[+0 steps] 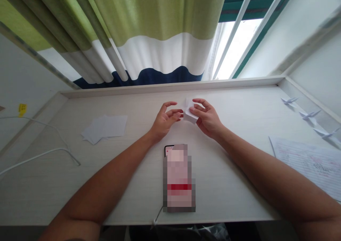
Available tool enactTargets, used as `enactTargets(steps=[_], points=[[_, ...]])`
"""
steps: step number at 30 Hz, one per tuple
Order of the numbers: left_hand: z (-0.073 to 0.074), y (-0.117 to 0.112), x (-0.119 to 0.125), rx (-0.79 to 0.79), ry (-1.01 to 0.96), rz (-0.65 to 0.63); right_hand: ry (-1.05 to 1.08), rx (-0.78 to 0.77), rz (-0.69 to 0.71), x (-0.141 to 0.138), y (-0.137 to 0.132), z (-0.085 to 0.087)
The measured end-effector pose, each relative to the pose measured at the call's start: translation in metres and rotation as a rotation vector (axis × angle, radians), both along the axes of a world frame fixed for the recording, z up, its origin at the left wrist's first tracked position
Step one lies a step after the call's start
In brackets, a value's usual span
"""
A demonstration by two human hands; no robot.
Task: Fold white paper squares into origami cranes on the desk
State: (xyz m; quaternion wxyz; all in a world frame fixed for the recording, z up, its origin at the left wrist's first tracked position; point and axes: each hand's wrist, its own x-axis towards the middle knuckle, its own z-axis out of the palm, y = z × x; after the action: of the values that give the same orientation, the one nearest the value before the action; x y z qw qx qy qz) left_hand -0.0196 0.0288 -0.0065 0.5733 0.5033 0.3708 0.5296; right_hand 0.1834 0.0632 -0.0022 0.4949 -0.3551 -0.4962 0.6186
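A small folded piece of white paper (189, 113) is up in the air over the middle of the desk. My right hand (209, 118) grips it from the right, thumb on the near face and the other fingers behind and below. To its left is my left hand (166, 122), fingers apart and index finger raised. Some of its fingertips reach the paper's left edge; whether they press on it I cannot tell. Below the hands a phone (178, 177) lies on the desk, its screen blurred out.
Several loose white sheets (106, 127) lie at the left. At the right edge stand three folded paper shapes (310, 115), with lined written pages (311, 166) nearer me. A white cable (57, 149) crosses the left side. A curtain (160, 52) hangs behind the raised desk rim (170, 86).
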Motion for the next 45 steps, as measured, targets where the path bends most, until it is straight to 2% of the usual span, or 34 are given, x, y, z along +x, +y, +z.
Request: enactTargets(steps=[4, 8, 15, 20, 25, 31, 35, 39, 45], points=[[-0.001, -0.003, 0.005, 0.014, -0.031, 0.011, 0.01, -0.027, 0.012, 0.002, 0.0, -0.001], [-0.001, -0.002, 0.005, -0.081, -0.132, -0.013, 0.038, -0.033, 0.035, -0.001, -0.005, 0.003], [0.01, -0.001, 0.002, -0.122, -0.206, 0.088, 0.134, -0.073, 0.029, -0.007, -0.012, 0.015], [0.019, -0.006, 0.003, -0.188, -0.26, 0.006, 0.178, -0.104, 0.064, -0.01, -0.017, 0.019], [0.022, -0.008, 0.003, -0.247, -0.264, -0.054, 0.188, -0.115, 0.099, -0.012, -0.021, 0.023], [0.02, -0.008, 0.008, -0.194, -0.301, 0.042, 0.18, -0.116, 0.076, -0.013, -0.021, 0.02], [0.019, -0.008, 0.01, -0.169, -0.302, 0.044, 0.154, -0.109, 0.067, -0.014, -0.019, 0.016], [0.018, -0.008, 0.012, -0.179, -0.323, 0.041, 0.092, -0.046, 0.056, -0.015, -0.018, 0.01], [0.018, -0.007, 0.012, -0.189, -0.32, 0.087, -0.079, 0.191, 0.027, -0.012, -0.021, 0.009]])
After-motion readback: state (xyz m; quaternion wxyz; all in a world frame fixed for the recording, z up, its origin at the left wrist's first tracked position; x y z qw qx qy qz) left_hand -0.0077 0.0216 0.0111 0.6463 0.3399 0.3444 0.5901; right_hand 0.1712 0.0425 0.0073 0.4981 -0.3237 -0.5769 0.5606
